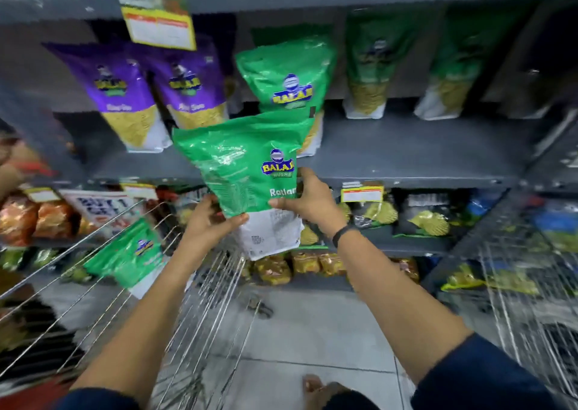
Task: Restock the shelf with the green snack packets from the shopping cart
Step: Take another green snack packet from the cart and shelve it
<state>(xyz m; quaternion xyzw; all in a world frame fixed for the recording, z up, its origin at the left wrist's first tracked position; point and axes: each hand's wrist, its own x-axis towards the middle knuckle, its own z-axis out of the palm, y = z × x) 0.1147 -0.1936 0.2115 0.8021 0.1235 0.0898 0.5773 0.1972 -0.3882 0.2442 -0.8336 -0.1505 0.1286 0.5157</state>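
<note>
Both hands are closed around one green snack packet (pixel 247 166), which is held tilted in the air in front of the middle shelf (pixel 406 153), below and partly overlapping another green packet (pixel 287 78) already standing there. The left hand (pixel 209 219) is clamped on the packet's lower left corner, with the thumb laid across the front at the line where green meets the white base. The right hand (pixel 309 200) is pressed to the lower right side, thumb on the front face and fingers curled behind. Neither hand is spread; each is pinching the packet's lower part between thumb and fingers.

The task is judged to be partly done. Toward the right end of the same shelf, two more green packets (pixel 375 65) are seen upright, with bare shelf between and in front of them. At the left end, purple packets (pixel 125 94) are stood. One further green packet (pixel 131 253) is seen lying slanted in the wire shopping cart (pixel 175 309) at lower left, so at least that one is left to be shelved after the packet in hand. Whether more lie deeper in the cart cannot be told, since the picture is blurred there.
</note>
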